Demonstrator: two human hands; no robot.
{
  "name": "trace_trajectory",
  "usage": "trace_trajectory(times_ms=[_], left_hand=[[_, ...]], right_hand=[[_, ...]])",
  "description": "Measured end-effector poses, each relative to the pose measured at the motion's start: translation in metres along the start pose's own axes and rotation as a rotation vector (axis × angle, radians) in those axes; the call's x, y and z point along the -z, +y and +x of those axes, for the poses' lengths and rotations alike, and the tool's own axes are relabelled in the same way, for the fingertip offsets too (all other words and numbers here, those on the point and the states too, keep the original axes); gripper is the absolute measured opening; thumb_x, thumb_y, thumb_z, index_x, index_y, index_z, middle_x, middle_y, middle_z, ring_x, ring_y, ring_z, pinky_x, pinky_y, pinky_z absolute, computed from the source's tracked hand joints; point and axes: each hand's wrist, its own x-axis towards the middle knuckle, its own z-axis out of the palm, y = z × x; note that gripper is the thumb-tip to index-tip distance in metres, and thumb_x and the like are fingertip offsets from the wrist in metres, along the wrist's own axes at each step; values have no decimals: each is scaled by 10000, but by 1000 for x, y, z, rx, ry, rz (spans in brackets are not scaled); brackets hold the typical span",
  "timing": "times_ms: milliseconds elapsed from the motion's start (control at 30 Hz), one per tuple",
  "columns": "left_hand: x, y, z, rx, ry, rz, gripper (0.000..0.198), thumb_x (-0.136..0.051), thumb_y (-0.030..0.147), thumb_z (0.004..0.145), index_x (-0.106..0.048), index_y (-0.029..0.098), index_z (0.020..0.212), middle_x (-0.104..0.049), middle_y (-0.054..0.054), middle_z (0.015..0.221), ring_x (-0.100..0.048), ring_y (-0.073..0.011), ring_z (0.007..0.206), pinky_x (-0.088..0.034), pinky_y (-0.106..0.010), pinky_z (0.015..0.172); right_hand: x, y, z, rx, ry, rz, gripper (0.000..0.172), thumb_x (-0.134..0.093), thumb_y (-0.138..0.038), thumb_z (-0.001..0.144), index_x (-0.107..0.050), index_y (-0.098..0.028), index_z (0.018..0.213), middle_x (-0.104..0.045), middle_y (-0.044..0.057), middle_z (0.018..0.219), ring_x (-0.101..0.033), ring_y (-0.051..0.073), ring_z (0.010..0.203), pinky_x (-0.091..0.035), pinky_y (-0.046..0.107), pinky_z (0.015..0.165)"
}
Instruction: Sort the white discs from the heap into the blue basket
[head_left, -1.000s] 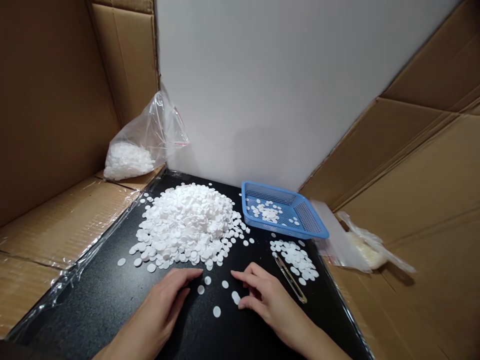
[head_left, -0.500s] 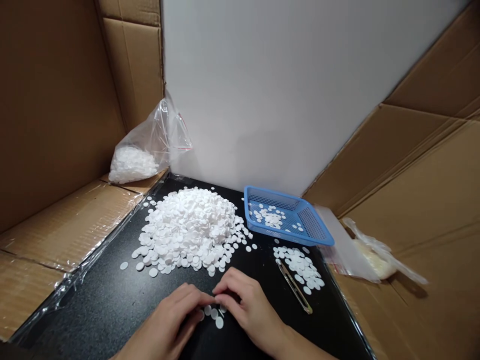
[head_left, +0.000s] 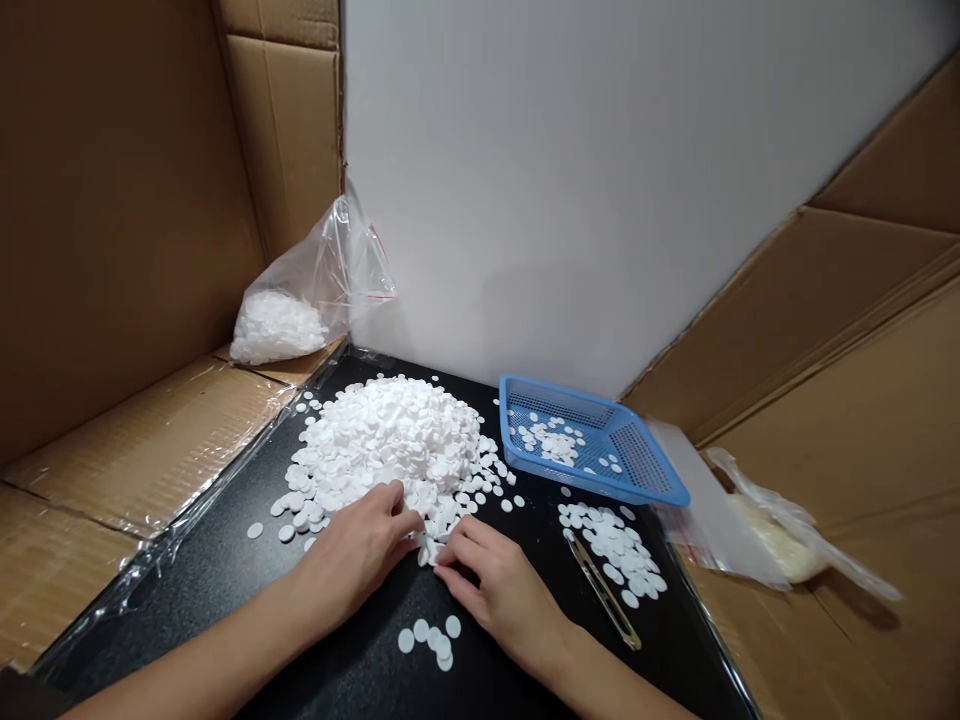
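A large heap of small white round discs (head_left: 397, 425) lies on the black tabletop (head_left: 225, 600). At its front edge, my left hand (head_left: 367, 540) reaches in with fingers curled and tips closed against the discs; what sits between them is hidden. Facing it, my right hand (head_left: 495, 575) has thumb and forefinger pinched at a white disc (head_left: 429, 552) by the heap's edge. Just in front of both hands lies a small group of loose discs (head_left: 439, 642), touched by neither.
Behind on the right stands a blue mesh basket (head_left: 600, 490) holding some discs. Before it lie a spread of discs (head_left: 619, 550) and metal thread snips (head_left: 604, 592). A clear bag of white pieces (head_left: 277, 325) sits at left, another bag (head_left: 780, 540) at right. Cardboard walls (head_left: 112, 200) enclose the table.
Both hands have moved forward from the small loose group to the heap's front edge, the left one farther. The loose discs now lie uncovered. The view has shifted slightly.
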Motion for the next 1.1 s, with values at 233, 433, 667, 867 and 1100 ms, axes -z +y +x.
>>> trace_trajectory(times_ms=[233, 433, 667, 867, 1100], left_hand=[[-10, -5, -23, -141, 160, 58, 230, -478, 134, 973, -630, 195, 811, -561, -18, 838, -558, -178, 733, -381, -275, 638], [-21, -10, -45, -175, 171, -92, 185, -516, 153, 985, -652, 225, 882, -607, -12, 891, -591, -170, 785, -416, -261, 670], [-25, -15, -48, -82, 110, -317, 101, -608, 173, 949, -651, 263, 959, -616, -3, 964, -623, -171, 869, -463, -252, 738], [-15, -4, -35, 73, 81, -281, 143, -541, 198, 968, -633, 276, 1047, -608, -10, 972, -627, -200, 901, -464, -288, 754], [-17, -1, -30, 77, 44, -190, 106, -560, 162, 921, -636, 236, 924, -596, -5, 928, -628, -195, 832, -437, -284, 686]], right_hand=[[20, -1, -11, -106, -117, 147, 159, -690, -55, 870, -652, -187, 790, -607, 9, 862, -615, 154, 789, -473, 244, 719], [20, -3, -5, -145, -46, 125, 174, -622, -15, 892, -632, -187, 868, -616, 9, 856, -608, 163, 784, -467, 256, 712], [6, -4, 0, -126, -26, 55, 132, -700, -85, 873, -659, -188, 943, -606, 26, 896, -607, 179, 806, -468, 270, 713], [4, -9, -4, -68, -99, 84, 138, -687, -56, 863, -660, -184, 820, -582, 3, 822, -583, 144, 731, -445, 236, 665], [18, -10, -4, -225, -169, 142, 178, -708, -87, 847, -599, -191, 753, -578, -28, 744, -549, 126, 652, -407, 214, 587]])
